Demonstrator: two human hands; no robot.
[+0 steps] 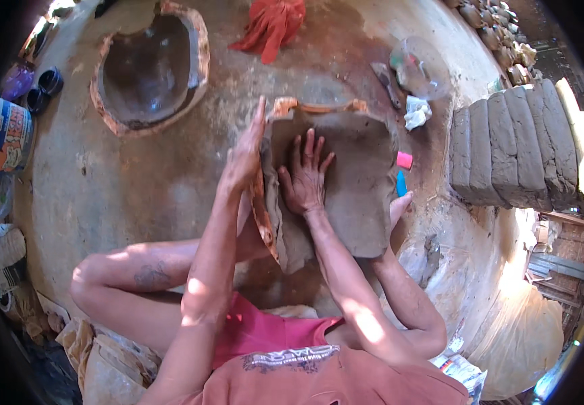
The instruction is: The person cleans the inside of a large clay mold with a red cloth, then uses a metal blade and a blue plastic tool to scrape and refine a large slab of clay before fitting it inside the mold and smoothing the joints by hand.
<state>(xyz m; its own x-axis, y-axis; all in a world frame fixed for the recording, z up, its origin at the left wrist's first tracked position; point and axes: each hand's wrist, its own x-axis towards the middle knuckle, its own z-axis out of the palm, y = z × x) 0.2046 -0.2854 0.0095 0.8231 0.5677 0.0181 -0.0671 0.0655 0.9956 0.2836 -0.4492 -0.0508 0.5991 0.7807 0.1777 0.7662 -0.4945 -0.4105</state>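
A terracotta mould [319, 108] sits on the dusty floor between my legs, lined with a grey clay slab [356, 175]. My right hand [305, 179] lies flat inside it, fingers spread, pressing the clay. My left hand [246, 154] stands edge-on against the mould's left rim, fingers straight, touching the clay that folds over the edge. Neither hand holds anything.
A second, bare mould [146, 71] lies at the upper left. A red cloth [271, 23], a clear round lid [419, 66], a white rag [415, 113] and pink and blue bits [404, 160] lie behind. Stacked clay slabs [515, 145] stand right; a bucket [8, 138] left.
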